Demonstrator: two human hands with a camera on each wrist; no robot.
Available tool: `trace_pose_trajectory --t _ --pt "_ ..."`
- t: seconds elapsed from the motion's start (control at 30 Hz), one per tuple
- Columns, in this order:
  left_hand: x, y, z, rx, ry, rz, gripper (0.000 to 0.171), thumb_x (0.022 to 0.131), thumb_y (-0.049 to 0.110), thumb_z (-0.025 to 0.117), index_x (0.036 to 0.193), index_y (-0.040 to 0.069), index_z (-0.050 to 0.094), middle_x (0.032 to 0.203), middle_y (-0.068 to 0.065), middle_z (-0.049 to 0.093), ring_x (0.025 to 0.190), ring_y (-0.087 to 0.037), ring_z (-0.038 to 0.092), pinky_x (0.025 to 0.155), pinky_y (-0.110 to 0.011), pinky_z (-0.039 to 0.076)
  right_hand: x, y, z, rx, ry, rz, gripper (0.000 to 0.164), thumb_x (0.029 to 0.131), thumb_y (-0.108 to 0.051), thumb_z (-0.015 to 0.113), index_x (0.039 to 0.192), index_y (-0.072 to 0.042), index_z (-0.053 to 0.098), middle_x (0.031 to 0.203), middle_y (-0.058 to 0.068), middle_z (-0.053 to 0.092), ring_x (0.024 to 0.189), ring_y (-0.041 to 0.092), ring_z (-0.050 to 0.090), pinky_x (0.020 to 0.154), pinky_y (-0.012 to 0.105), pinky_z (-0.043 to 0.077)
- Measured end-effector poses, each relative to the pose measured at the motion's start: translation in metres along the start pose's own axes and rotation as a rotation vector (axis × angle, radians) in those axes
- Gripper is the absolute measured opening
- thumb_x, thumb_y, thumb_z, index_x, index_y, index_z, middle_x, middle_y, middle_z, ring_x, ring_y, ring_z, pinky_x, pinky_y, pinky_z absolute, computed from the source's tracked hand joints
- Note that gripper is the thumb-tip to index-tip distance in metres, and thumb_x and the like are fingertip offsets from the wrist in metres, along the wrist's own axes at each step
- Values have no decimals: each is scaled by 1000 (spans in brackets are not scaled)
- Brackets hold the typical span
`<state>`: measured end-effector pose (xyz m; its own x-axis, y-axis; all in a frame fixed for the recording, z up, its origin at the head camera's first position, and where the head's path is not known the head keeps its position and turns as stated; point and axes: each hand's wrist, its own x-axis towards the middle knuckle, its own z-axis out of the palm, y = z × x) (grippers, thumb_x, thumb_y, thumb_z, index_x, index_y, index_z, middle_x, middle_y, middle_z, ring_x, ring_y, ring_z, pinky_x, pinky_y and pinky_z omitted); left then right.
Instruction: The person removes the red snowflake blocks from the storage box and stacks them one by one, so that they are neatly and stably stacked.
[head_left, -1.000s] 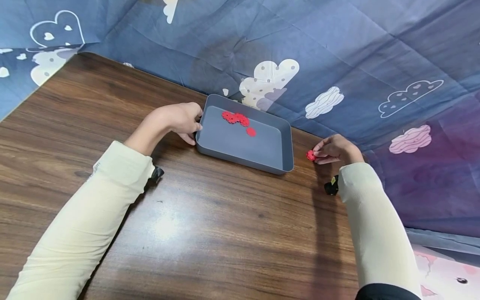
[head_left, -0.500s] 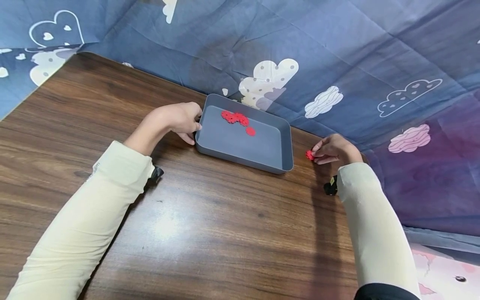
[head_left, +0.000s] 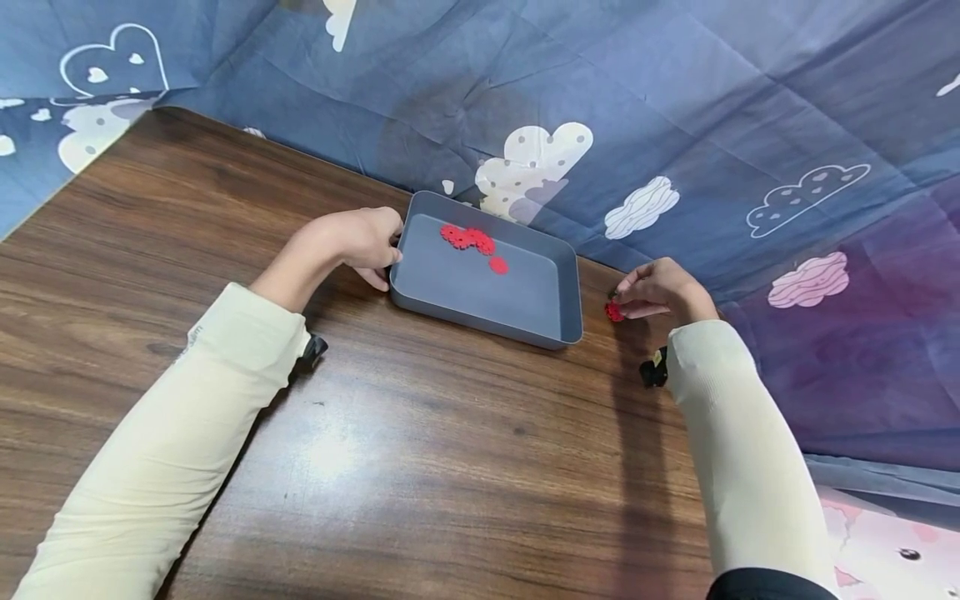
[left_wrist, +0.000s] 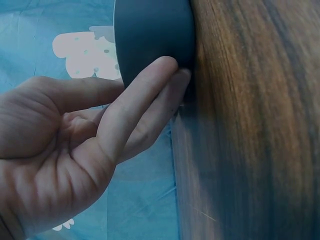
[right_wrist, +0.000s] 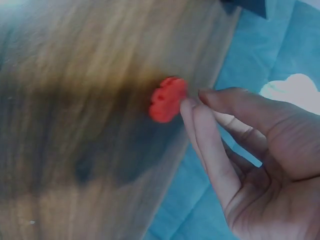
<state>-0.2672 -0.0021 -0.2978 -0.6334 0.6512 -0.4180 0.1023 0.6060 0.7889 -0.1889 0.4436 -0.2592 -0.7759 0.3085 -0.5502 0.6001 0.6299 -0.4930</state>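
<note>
A grey rectangular tray rests on the wooden table. My left hand grips its left end; in the left wrist view two fingers lie against the tray's outer wall. Several red notched discs lie partly overlapping in the tray, and one red disc sits apart from them. Right of the tray, my right hand pinches another red notched disc at its edge, low over the table. In the right wrist view, the disc is at the fingertips.
The brown wooden table spreads in front of the tray. A blue cloth with cloud prints hangs directly behind the tray and along the right side, close to my right hand. A pink printed cloth shows at the lower right.
My right hand has shifted slightly left and away from me, and the red disc at its fingertips has moved a little left. My left hand keeps its place on the tray.
</note>
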Motion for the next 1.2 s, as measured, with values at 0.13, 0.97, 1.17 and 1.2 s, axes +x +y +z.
trace_pose_trajectory --t 0.13,0.97,1.17,1.2 --pt "0 -2 -1 3 5 -8 25 113 0 43 135 -11 45 127 -23 52 104 -25 72 86 -28 72 -4 -18 1 52 -34 -31 8 103 0 67 110 0 71 86 -2 80 78 13 79 77 28 73" --pt "6 -2 2 113 3 7 23 112 2 43 131 -8 50 128 -23 55 103 -24 73 83 -25 72 16 -120 78 -60 -163 -190 31 96 3 77 124 13 67 79 3 79 71 11 75 73 28 73" --pt "4 -3 -1 92 10 2 22 112 1 42 130 -8 49 123 -21 54 101 -24 74 86 -28 72 23 -131 101 -184 -147 -239 31 93 -3 83 119 9 71 81 -5 76 68 7 71 69 24 71" --pt "3 -3 -1 92 10 3 22 112 1 41 130 -9 49 123 -21 54 100 -24 75 86 -28 72 24 -133 104 -209 -138 -244 29 93 -5 84 115 7 71 80 -6 74 67 7 70 68 23 71"
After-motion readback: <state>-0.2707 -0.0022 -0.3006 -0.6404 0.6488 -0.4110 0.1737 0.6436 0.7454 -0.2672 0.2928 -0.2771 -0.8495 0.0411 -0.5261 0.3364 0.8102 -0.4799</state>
